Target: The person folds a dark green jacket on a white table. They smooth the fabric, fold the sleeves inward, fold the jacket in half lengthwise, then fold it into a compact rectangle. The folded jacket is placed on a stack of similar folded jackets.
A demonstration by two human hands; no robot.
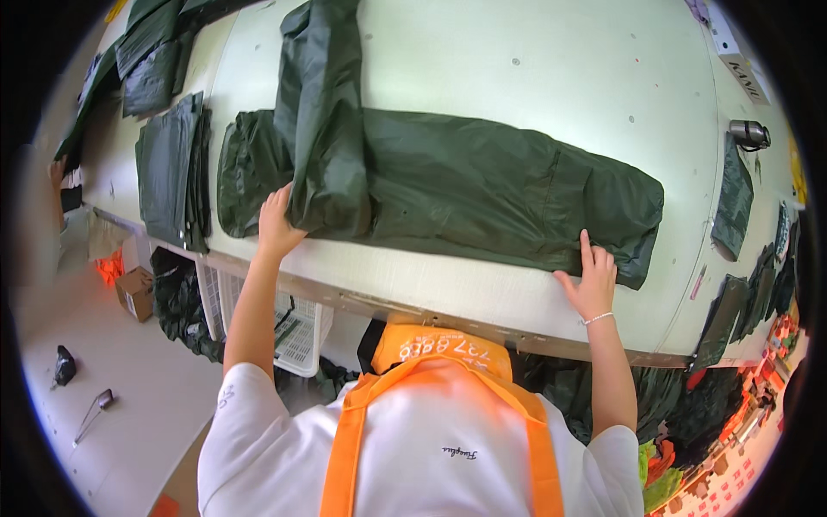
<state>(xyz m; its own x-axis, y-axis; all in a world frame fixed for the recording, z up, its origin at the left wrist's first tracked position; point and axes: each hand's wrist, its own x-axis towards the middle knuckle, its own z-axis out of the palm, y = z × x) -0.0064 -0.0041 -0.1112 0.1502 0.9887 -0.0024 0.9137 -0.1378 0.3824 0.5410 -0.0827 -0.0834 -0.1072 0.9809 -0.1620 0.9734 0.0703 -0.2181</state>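
Seen from above: a pale worktable point(534, 60) with a dark green garment point(482, 185) spread flat along its near edge, running left to right. A sleeve or flap of the same green fabric point(323, 112) folded up and over the left part, reaching toward the far side.

Left hand point(277, 226) at the left end of the garment, fingers curled around the lower edge of that folded flap, gripping the cloth. Right hand point(591, 280) at the garment's right near corner, fingers spread wide and pressed flat, fingertips touching the fabric edge, palm on the bare table; a thin bead bracelet point(597, 318) at the wrist.

Left of the garment, a stack of folded green pieces point(172, 168), just beside it but apart. More green cloth point(151, 56) heaped at the far left corner. Small dark green pieces point(734, 202) lying along the right side, near a metal tool point(748, 133) (kind not clear).

Below the table's near edge, a white plastic crate point(301, 332) and loose green fabric point(181, 302) on the floor at the left, with a small cardboard box point(135, 293) beside it. Orange apron straps point(435, 379) over a white shirt, nearest of all.
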